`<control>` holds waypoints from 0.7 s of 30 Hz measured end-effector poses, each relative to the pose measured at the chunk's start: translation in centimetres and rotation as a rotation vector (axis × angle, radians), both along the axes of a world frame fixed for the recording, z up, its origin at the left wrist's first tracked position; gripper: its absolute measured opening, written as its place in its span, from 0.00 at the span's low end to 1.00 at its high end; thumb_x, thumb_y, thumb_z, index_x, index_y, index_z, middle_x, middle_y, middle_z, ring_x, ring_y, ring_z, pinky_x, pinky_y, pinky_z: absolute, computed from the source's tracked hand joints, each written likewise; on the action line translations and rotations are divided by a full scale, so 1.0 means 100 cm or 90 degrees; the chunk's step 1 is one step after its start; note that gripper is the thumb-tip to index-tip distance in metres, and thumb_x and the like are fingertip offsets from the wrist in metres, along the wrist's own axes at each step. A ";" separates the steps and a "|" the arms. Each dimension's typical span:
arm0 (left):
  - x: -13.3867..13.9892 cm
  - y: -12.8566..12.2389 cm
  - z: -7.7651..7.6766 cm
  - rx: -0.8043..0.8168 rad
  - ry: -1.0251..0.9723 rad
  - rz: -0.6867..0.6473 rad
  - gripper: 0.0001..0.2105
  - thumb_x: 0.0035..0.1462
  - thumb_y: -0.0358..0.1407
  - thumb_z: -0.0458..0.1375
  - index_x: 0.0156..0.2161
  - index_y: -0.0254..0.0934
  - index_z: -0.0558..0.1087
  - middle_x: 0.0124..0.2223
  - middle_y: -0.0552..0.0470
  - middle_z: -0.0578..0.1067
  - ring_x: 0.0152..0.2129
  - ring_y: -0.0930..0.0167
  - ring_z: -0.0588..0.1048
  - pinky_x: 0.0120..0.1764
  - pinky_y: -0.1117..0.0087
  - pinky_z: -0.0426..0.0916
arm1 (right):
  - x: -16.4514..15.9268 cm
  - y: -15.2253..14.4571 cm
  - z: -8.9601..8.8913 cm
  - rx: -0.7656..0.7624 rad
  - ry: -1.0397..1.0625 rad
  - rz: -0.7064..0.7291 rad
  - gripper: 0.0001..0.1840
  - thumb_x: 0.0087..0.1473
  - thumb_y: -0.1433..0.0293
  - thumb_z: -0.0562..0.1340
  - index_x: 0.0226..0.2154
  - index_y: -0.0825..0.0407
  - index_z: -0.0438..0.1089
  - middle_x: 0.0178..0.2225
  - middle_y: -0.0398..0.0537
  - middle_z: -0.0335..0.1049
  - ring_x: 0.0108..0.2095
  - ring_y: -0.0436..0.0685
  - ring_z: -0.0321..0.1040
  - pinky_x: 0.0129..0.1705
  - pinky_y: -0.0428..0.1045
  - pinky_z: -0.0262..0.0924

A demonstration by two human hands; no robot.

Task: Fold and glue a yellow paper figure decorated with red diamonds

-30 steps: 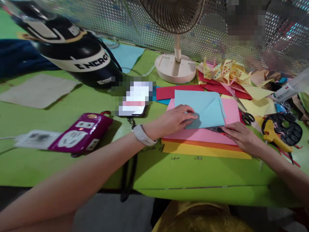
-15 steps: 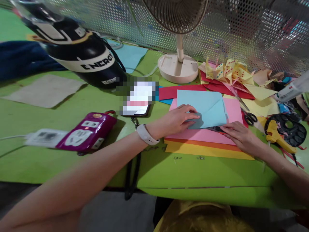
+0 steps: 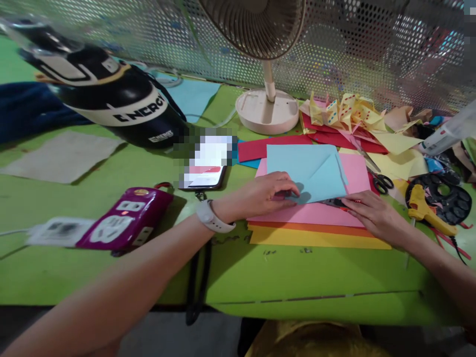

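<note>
A sheet of light blue paper (image 3: 301,163), with a diagonal crease at its right, lies over a pink sheet (image 3: 308,214). At its lower left edge my left hand (image 3: 269,194) is closed, thumb and bent fingers on the paper. By the lower right corner, my right hand (image 3: 372,213) is closed around a dark, red-marked utility knife (image 3: 333,202). The knife's slim front end points left along the blue paper's lower edge; my fingers hide most of its handle. Orange and yellow sheets (image 3: 316,240) show beneath the pink one.
Black-handled scissors (image 3: 382,183), a yellow glue gun (image 3: 419,208) and folded paper pieces (image 3: 345,111) lie to the right. A fan (image 3: 267,116) stands behind. Leftward are a phone (image 3: 208,161), a purple power strip (image 3: 126,218) and a large black bottle (image 3: 122,104).
The view has shifted slightly, so most things sit lower and further left. My left fingers have curled more at the paper's edge. My right hand still grips the knife at the lower right corner.
</note>
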State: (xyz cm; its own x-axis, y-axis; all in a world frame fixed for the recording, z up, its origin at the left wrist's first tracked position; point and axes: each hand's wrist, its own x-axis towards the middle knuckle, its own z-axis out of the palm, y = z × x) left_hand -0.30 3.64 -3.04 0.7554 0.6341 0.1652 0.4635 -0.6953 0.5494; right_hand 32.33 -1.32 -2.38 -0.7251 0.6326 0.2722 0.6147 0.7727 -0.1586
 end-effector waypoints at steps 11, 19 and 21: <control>-0.005 0.012 -0.017 -0.066 0.040 -0.065 0.20 0.70 0.44 0.45 0.63 0.49 0.64 0.68 0.52 0.60 0.67 0.66 0.54 0.67 0.55 0.45 | -0.004 -0.001 0.001 -0.033 -0.004 0.003 0.20 0.65 0.74 0.49 0.55 0.50 0.69 0.48 0.55 0.74 0.47 0.59 0.71 0.47 0.57 0.72; -0.006 0.013 -0.013 -0.044 0.130 -0.101 0.20 0.71 0.36 0.42 0.64 0.52 0.62 0.71 0.57 0.49 0.68 0.69 0.46 0.67 0.55 0.39 | -0.007 0.001 -0.001 -0.057 0.009 0.005 0.20 0.66 0.72 0.50 0.55 0.47 0.69 0.48 0.54 0.74 0.47 0.59 0.70 0.48 0.59 0.71; -0.006 0.013 -0.013 -0.035 0.139 -0.108 0.20 0.71 0.35 0.42 0.64 0.52 0.61 0.71 0.56 0.48 0.68 0.69 0.46 0.67 0.55 0.39 | -0.006 0.002 -0.001 -0.051 0.017 0.016 0.20 0.66 0.72 0.50 0.54 0.49 0.69 0.47 0.55 0.74 0.46 0.59 0.70 0.48 0.58 0.71</control>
